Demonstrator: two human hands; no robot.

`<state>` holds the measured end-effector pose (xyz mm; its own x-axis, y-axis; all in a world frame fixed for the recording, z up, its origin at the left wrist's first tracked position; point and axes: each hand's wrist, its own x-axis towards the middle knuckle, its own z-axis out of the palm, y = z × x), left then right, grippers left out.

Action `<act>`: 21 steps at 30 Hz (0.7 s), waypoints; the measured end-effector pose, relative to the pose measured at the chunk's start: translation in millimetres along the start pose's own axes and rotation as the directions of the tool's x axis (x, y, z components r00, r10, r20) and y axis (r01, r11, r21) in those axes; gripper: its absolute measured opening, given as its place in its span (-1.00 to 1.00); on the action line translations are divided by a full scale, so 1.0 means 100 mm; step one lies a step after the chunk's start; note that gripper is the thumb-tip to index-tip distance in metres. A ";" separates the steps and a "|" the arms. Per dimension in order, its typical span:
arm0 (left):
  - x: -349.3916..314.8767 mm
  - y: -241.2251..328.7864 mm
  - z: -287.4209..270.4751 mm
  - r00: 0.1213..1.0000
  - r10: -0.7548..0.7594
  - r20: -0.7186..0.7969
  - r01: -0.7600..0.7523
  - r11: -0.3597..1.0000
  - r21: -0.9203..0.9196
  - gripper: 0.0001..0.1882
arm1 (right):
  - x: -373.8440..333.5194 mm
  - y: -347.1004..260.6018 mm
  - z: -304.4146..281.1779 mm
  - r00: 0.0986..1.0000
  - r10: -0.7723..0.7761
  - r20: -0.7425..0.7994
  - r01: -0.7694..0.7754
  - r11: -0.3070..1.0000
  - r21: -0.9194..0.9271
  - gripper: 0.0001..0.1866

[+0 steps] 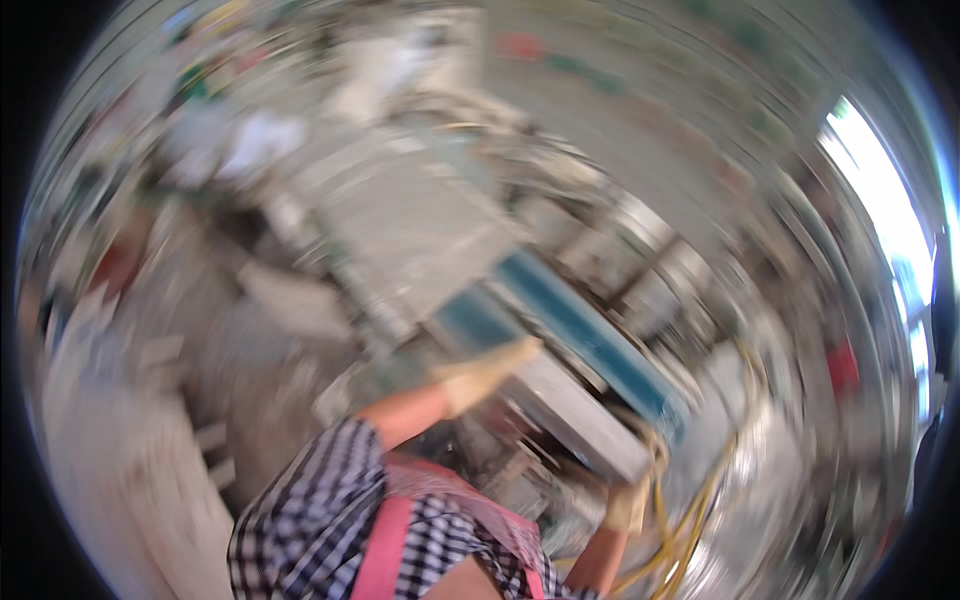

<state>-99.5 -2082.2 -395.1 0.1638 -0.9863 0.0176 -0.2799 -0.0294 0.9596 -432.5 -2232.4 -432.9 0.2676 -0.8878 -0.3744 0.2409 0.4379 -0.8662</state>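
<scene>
R: brt window (880,185) | red obj. (842,367), blurred | yel. cables (708,490)

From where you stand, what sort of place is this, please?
Probably a workshop or factory floor, though the view is blurred: there is a broad grey worktop, a long pale box-shaped part and yellow hoses or cables.

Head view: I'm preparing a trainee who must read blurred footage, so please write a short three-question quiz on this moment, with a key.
1. True or false: the left hand is at the lower-right end of the long pale block.
2. What colour is the long strip just beyond the block? A red, B blue, C yellow.
3. Fill in: the left sleeve has a ____ pattern.

Key: 1. False; the right hand is there, the left at the upper-left end. 2. B. 3. Checked.
</scene>
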 end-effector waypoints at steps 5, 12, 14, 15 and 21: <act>-0.23 0.74 -0.27 0.941 -0.237 0.242 0.180 -0.256 -0.950 -0.40 | -0.09 0.19 0.38 0.989 0.136 0.062 -0.130 0.987 -0.089 -0.25; -0.15 0.64 -0.43 0.948 -0.119 0.295 0.280 0.754 -0.595 -0.32 | -0.14 0.44 0.85 0.938 0.285 0.197 -0.248 0.950 -0.190 -0.27; -0.01 0.43 -0.41 0.930 -0.098 0.354 0.149 0.982 -0.119 -0.25 | -0.17 0.48 0.96 0.921 0.319 0.225 -0.274 0.939 -0.209 -0.27; 0.09 0.32 -0.40 0.916 -0.090 0.391 0.110 0.994 -0.027 -0.16 | -0.17 0.50 1.02 0.912 0.334 0.238 -0.285 0.933 -0.220 -0.27; 0.50 -0.27 -0.07 0.966 -0.054 0.254 -0.041 0.934 0.354 -0.10 | -0.20 0.61 1.21 0.847 0.428 0.314 -0.349 0.895 -0.279 -0.29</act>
<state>-77.6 -2129.2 -418.6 -0.0667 -0.9921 -0.1066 -0.6035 -0.0449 0.7961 -310.0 -2170.6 -437.5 0.6229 -0.5201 -0.5844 -0.1383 0.6621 -0.7366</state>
